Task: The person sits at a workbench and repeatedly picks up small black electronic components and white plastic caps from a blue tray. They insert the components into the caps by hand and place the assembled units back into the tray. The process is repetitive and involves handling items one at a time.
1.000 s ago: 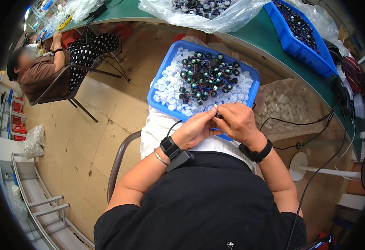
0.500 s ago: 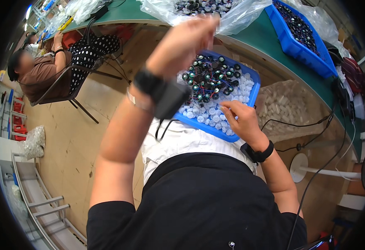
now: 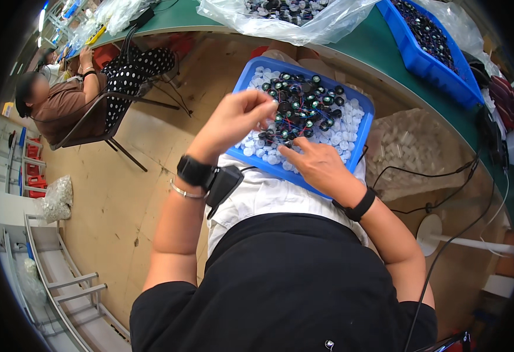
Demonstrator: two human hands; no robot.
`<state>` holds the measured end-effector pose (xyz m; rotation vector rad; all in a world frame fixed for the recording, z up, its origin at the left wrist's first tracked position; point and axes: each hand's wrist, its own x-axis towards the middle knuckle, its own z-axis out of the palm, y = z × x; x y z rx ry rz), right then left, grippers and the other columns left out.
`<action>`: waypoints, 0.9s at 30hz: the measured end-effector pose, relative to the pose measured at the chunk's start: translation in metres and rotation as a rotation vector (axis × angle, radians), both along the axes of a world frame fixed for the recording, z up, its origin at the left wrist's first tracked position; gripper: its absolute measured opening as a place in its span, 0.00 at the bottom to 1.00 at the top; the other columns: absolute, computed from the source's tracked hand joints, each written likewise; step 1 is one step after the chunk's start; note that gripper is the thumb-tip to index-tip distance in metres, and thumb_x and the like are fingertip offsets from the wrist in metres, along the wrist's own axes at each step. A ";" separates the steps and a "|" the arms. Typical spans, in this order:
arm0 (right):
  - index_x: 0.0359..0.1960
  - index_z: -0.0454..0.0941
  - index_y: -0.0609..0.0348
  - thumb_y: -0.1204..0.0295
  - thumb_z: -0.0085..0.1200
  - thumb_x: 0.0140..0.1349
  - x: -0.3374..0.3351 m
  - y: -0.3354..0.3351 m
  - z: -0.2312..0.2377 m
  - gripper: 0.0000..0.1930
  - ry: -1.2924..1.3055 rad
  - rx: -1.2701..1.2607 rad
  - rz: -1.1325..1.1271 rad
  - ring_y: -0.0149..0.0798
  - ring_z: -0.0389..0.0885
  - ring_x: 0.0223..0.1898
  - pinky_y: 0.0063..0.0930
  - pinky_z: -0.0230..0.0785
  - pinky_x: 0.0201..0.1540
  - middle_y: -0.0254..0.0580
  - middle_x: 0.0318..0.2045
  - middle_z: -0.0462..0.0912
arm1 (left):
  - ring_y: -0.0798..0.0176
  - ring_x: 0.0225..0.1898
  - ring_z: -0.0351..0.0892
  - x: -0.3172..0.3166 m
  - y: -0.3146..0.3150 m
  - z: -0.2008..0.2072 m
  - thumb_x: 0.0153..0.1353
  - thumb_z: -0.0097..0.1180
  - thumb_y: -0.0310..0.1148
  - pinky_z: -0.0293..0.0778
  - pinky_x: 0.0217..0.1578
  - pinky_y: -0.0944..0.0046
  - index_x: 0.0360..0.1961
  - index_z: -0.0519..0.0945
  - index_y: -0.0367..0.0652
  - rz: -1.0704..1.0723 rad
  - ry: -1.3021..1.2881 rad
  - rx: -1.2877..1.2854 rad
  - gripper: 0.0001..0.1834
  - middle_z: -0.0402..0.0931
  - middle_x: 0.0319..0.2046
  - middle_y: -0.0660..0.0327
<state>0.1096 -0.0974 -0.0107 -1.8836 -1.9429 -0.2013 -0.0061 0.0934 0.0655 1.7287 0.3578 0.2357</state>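
A blue tray (image 3: 369,120) rests on my lap. White translucent plastic caps (image 3: 263,154) cover its bottom. On them lies a heap of small round black parts with thin red and blue wires (image 3: 295,108). My left hand (image 3: 233,123) hovers over the tray's left side, thumb and fingertips pinched together. What sits in that pinch is too small to make out. At the near edge of the heap, my right hand (image 3: 321,167) reaches down, thumb and forefinger apart, their tips touching the parts.
A green table (image 3: 356,56) curves across the far side, bearing a clear plastic bag (image 3: 327,26) of parts and a blue bin (image 3: 406,50) of wired parts. A clear bag of white pieces (image 3: 406,146) lies right of the tray. Another person (image 3: 72,108) sits at left.
My left hand has come down from the bag on the table to the tray. My right hand has shifted left, onto the heap's near edge, and its fingers have parted.
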 end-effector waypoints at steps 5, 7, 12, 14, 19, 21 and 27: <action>0.38 0.78 0.57 0.70 0.59 0.56 0.003 0.000 -0.004 0.09 0.177 0.082 -0.033 0.40 0.79 0.23 0.30 0.69 0.24 0.42 0.30 0.77 | 0.67 0.30 0.78 -0.030 -0.020 -0.060 0.60 0.58 0.32 0.74 0.34 0.67 0.38 0.80 0.37 -0.038 0.145 0.392 0.10 0.80 0.29 0.60; 0.34 0.78 0.59 0.70 0.61 0.56 0.005 -0.008 0.000 0.08 0.359 0.170 -0.058 0.35 0.77 0.20 0.27 0.67 0.22 0.40 0.26 0.76 | 0.55 0.34 0.79 -0.032 -0.039 -0.071 0.56 0.59 0.30 0.74 0.37 0.60 0.38 0.81 0.39 -0.040 0.222 0.669 0.10 0.79 0.32 0.53; 0.28 0.71 0.61 0.74 0.63 0.55 0.009 -0.026 0.007 0.10 0.881 0.123 -0.274 0.24 0.71 0.17 0.21 0.63 0.20 0.34 0.20 0.73 | 0.48 0.38 0.75 -0.027 -0.059 -0.087 0.52 0.59 0.30 0.72 0.38 0.54 0.34 0.78 0.39 0.024 0.189 0.906 0.09 0.72 0.31 0.54; 0.31 0.70 0.61 0.75 0.61 0.57 0.010 -0.030 0.008 0.10 1.102 0.102 -0.351 0.22 0.71 0.18 0.20 0.63 0.20 0.31 0.19 0.73 | 0.48 0.37 0.75 -0.027 -0.058 -0.084 0.53 0.58 0.30 0.72 0.38 0.54 0.34 0.78 0.39 0.005 0.200 0.920 0.09 0.73 0.31 0.54; 0.35 0.69 0.62 0.72 0.51 0.63 0.012 -0.033 0.023 0.06 1.501 0.037 -0.262 0.25 0.74 0.21 0.19 0.68 0.25 0.35 0.25 0.75 | 0.57 0.37 0.77 -0.030 -0.061 -0.077 0.54 0.60 0.26 0.74 0.37 0.62 0.37 0.78 0.38 0.029 0.113 0.697 0.09 0.73 0.32 0.56; 0.36 0.69 0.62 0.72 0.48 0.65 0.016 -0.033 0.020 0.06 1.550 0.062 -0.215 0.26 0.76 0.22 0.20 0.70 0.26 0.37 0.27 0.76 | 0.61 0.38 0.77 -0.028 -0.062 -0.071 0.55 0.60 0.25 0.75 0.39 0.65 0.40 0.78 0.38 0.042 0.045 0.461 0.10 0.74 0.33 0.59; 0.41 0.69 0.63 0.74 0.45 0.66 0.017 -0.037 0.025 0.06 1.692 0.013 -0.138 0.30 0.79 0.26 0.22 0.73 0.28 0.40 0.30 0.77 | 0.67 0.43 0.77 -0.014 -0.067 -0.044 0.61 0.58 0.27 0.75 0.45 0.68 0.48 0.74 0.34 0.024 0.014 -0.288 0.15 0.76 0.43 0.58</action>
